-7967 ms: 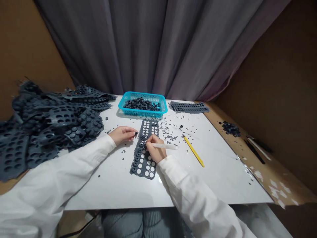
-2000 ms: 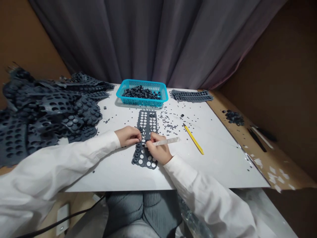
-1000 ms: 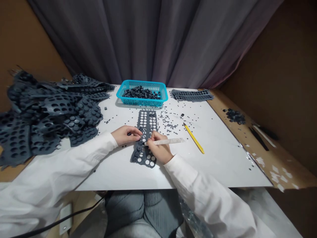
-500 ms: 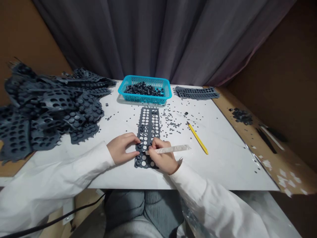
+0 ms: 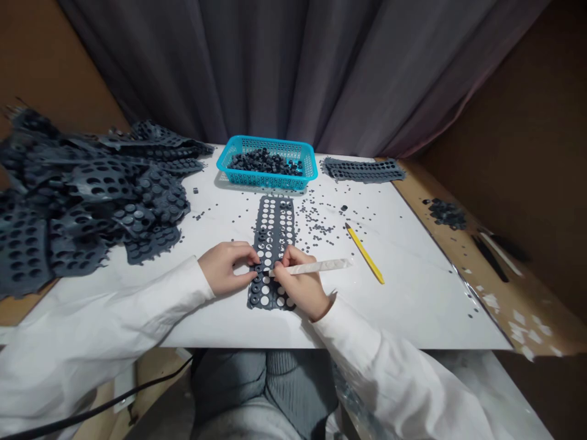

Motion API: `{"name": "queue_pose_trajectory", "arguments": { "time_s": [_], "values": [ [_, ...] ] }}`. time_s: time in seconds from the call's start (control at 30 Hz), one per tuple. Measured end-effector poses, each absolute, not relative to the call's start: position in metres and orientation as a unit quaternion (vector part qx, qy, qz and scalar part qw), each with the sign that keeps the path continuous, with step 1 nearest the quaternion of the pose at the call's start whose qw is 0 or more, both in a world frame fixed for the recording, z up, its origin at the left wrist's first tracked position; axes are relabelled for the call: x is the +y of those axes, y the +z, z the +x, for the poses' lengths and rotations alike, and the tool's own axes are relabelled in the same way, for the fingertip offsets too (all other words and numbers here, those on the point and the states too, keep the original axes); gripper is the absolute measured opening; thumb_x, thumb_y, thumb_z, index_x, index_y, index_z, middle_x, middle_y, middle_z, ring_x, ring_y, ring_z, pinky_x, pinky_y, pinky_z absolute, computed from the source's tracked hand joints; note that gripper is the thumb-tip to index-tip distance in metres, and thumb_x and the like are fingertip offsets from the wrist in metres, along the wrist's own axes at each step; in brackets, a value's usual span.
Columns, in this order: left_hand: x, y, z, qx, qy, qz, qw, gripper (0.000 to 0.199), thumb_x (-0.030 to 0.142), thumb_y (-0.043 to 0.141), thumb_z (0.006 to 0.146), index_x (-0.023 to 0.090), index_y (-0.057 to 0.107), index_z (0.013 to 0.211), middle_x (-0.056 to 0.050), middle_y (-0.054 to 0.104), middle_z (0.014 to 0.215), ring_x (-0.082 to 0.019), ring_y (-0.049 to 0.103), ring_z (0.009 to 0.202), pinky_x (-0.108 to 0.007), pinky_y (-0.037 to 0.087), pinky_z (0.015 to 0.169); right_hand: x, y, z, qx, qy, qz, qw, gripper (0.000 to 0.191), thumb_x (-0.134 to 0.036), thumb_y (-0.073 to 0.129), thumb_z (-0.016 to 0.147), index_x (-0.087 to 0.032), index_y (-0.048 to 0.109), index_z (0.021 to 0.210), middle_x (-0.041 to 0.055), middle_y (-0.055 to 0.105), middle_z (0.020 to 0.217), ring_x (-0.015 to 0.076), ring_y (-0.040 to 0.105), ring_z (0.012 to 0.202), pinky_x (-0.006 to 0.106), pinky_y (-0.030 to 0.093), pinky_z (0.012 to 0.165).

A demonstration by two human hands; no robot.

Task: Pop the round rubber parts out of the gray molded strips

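A dark grey perforated rubber sheet [image 5: 277,244] lies lengthwise before me, with white table showing through many round holes and several small dark rings in it. My left hand [image 5: 230,267] is at its left edge, thumb and fingertips closed on the sheet beside the rings. In my right hand [image 5: 300,282] is a slim tool wrapped in whitish tape [image 5: 323,266], gripped like a pen. Its dark tip points left onto the sheet, near my left thumb. What exactly the tip touches is too small to tell.
A blue basket [image 5: 267,181] of small black parts stands behind the sheet. Rubber sheets are heaped [image 5: 101,201] at left; another strip [image 5: 364,170] lies back right. A yellow pencil-like tool [image 5: 365,253] and scattered dark discs [image 5: 321,229] lie right. Dark pieces [image 5: 447,214] rest on cardboard.
My view has shifted slightly. The tool's tip and both hands have moved a little farther up the sheet, and a hole near the bottom right is more exposed.
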State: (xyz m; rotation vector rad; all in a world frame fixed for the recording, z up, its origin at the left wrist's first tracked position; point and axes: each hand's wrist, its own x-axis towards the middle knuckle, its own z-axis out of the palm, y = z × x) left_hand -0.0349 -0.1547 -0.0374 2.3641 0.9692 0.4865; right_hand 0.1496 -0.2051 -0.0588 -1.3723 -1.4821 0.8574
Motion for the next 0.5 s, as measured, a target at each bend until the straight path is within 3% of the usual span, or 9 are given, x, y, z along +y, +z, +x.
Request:
{"name": "queue_pose_trajectory", "arguments": {
  "time_s": [0.3, 0.5],
  "values": [
    [-0.139, -0.034, -0.03, 0.267, 0.086, 0.924, 0.258, 0.024, 0.016, 0.053, 0.071, 0.019, 0.066, 0.091, -0.001, 0.064, 0.075, -0.014, 0.058, 0.071, -0.022, 0.043, 0.068, -0.2, -0.063, 0.147, -0.587, 0.382, -0.546, 0.46, 0.016, -0.017, 0.051, 0.07, -0.021, 0.038, 0.062, -0.008, 0.037, 0.052, 0.0095, 0.04, 0.05, 0.021, 0.031, 0.05],
    [-0.121, -0.031, -0.024, 0.178, 0.013, 0.96, 0.214, 0.026, 0.011, 0.056, 0.068, 0.021, 0.066, 0.09, -0.001, 0.062, 0.074, -0.015, 0.056, 0.066, -0.022, 0.041, 0.062, -0.199, -0.061, 0.145, -0.585, 0.376, -0.553, 0.459, 0.019, -0.017, 0.052, 0.068, -0.021, 0.036, 0.06, -0.008, 0.035, 0.051, 0.0095, 0.038, 0.05, 0.021, 0.029, 0.05]
  ]
}}
